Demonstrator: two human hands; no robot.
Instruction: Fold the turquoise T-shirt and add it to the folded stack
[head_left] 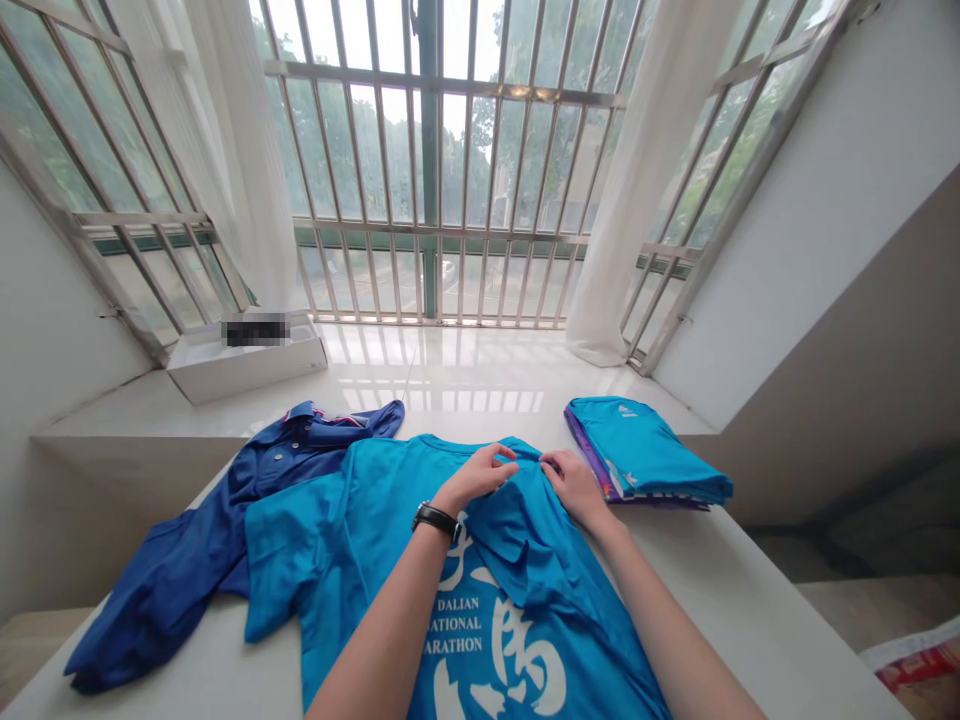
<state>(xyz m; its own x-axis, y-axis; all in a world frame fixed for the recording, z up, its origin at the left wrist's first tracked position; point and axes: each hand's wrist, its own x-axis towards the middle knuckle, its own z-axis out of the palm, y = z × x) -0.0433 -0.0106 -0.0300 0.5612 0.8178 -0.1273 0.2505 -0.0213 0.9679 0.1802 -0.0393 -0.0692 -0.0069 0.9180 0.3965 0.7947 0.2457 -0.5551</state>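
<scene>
A bright blue T-shirt (390,510) with white lettering lies spread on the white table (735,620). Its right side is folded inward, with that sleeve lying across the printed chest. My left hand (484,472), below a black wristwatch (437,520), rests over the shirt near the collar, its fingers curled; what they pinch, if anything, is hidden. My right hand (574,485) pinches the shirt's folded edge near the right shoulder. A navy polo shirt (247,490) lies to the left, partly beneath the blue sleeve.
Folded shirts (652,445), blue over purple, are stacked at the right by the sill. On the window sill (450,370) a white open box (247,365) stands at left. White curtains (622,230) hang before a barred window. A red and white bag (922,660) is at lower right.
</scene>
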